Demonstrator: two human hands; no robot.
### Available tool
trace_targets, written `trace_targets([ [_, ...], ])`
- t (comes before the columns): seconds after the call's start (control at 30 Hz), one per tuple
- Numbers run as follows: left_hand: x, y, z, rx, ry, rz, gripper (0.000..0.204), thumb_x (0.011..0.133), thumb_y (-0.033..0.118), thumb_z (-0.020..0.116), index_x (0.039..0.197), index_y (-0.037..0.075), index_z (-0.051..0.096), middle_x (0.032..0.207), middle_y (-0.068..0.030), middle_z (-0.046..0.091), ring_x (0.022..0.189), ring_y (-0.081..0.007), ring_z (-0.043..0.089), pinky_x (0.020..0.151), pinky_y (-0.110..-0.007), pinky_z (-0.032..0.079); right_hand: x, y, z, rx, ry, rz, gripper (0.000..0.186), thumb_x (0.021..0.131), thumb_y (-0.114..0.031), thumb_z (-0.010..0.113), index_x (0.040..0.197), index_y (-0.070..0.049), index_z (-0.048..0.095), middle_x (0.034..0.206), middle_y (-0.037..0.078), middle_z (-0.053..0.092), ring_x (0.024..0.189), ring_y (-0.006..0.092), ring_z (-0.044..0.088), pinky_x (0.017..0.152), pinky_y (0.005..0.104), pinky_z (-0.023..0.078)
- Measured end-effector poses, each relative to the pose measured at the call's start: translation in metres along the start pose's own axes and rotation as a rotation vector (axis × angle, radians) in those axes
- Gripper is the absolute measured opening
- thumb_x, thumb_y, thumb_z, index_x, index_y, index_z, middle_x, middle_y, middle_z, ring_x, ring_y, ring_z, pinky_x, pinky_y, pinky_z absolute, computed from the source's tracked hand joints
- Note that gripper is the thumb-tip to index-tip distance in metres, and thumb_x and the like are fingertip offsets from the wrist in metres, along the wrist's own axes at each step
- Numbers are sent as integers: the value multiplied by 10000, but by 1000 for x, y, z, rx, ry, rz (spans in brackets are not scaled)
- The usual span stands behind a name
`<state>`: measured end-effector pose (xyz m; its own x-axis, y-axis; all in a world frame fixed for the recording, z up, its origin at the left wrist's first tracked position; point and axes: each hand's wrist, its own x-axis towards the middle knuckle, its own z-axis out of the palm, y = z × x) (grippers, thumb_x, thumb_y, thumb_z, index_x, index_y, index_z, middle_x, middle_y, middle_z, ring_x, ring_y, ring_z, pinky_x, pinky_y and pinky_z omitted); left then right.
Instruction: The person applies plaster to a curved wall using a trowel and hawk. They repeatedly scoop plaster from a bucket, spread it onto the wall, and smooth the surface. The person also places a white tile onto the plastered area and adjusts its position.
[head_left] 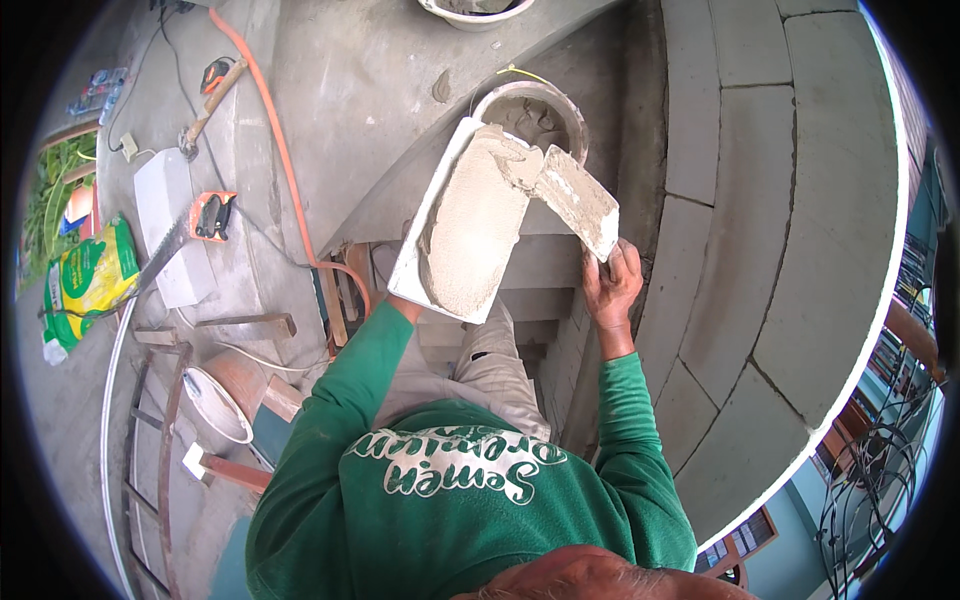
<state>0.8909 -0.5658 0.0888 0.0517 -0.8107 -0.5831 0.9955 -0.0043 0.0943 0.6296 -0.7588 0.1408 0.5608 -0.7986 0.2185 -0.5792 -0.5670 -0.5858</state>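
Observation:
Across my left hand (407, 307) rests a white rectangular block (427, 205), its top face thickly coated with grey mortar (478, 225). Most of that hand is hidden behind the block; the wrist shows at its near left corner. My right hand (612, 285) is closed round the handle end of a trowel (585, 200), whose flat blade is smeared with mortar. The blade's far left corner meets the mortar at the block's right edge. Just beyond both stands a bucket (578, 125) with wet mortar inside, partly covered by the block and trowel.
A pale block wall (750, 190) curves along my right. Steps (540, 265) descend below my hands. To the left lie an orange hose (270, 110), a handsaw (212, 216), a hammer (215, 105), a green-yellow bag (95, 275) and a tilted bucket (215, 405). Another mortar bucket (475, 18) stands ahead.

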Motion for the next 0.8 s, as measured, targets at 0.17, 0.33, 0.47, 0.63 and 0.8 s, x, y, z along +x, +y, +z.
trace_targets([
  [0.17,-21,10,40,121,-89,-224,923,994,553,550,1605,-70,248,1019,-141,588,839,-248,557,675,-380,504,4,13,15,-64,-237,334,256,929,-236,744,1000,2,680,997,181,676,907,389,674,792,475,557],
  [0.33,-54,19,71,-8,-141,-515,922,989,538,564,1595,-88,260,972,-145,598,794,-243,575,631,-371,505,39,17,92,-21,-199,409,390,978,-345,689,1167,-3,696,1072,194,685,997,386,685,873,447,545],
  [0.47,-70,31,72,20,-165,-641,823,1023,455,552,1600,-60,272,986,-131,605,805,-223,587,654,-356,509,2,-50,75,1232,-335,791,739,946,-381,756,1524,-4,493,1421,169,620,1278,289,619,1082,423,469],
  [0.63,-70,23,11,-69,-406,-941,761,1042,454,535,1611,10,297,1082,-133,627,915,-256,617,737,-403,536,-108,-127,95,2197,-481,615,1000,820,-401,879,1562,34,368,1486,182,563,1370,324,549,1187,461,383],
  [0.8,-85,23,11,74,-274,-1118,742,1046,464,527,1608,29,314,1132,-124,618,966,-252,608,786,-404,523,-147,-157,112,2528,-408,450,848,841,-330,866,1508,-29,438,1245,218,708,1088,397,718,939,648,545],
])
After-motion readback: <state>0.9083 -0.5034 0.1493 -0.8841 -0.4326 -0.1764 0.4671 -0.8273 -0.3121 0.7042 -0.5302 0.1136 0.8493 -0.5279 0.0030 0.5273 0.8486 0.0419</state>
